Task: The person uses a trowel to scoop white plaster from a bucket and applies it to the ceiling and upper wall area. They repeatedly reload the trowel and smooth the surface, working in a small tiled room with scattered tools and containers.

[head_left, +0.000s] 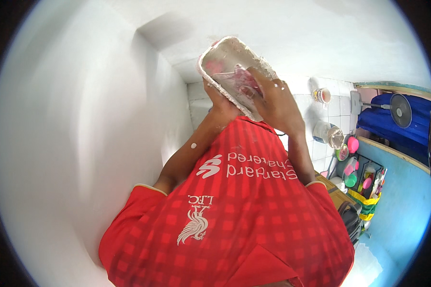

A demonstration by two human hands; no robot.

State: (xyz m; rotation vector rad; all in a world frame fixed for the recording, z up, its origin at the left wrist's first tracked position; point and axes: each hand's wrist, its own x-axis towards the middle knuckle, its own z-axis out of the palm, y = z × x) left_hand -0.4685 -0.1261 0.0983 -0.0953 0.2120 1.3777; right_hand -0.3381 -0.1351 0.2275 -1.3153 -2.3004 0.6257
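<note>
My left hand (219,99) grips a white-crusted rectangular tray (222,46) from its underside and near side, most of its fingers hidden behind it. My right hand (277,103) is bent over the tray, its fingers closed on a flat scraper (237,71) smeared with white and pink, lying against the inside of the tray. Pale paste coats the tray's rim, and white flecks dot my fingers and left forearm. Both forearms come up in front of my red shirt.
A white wall (81,119) rises at the left. On tiles at the right are a small tub (323,95) and a jar (326,134). Beyond are a grey fan (400,111), blue fabric (376,117), a rack with colourful items (350,179) and a light-blue partition (397,201).
</note>
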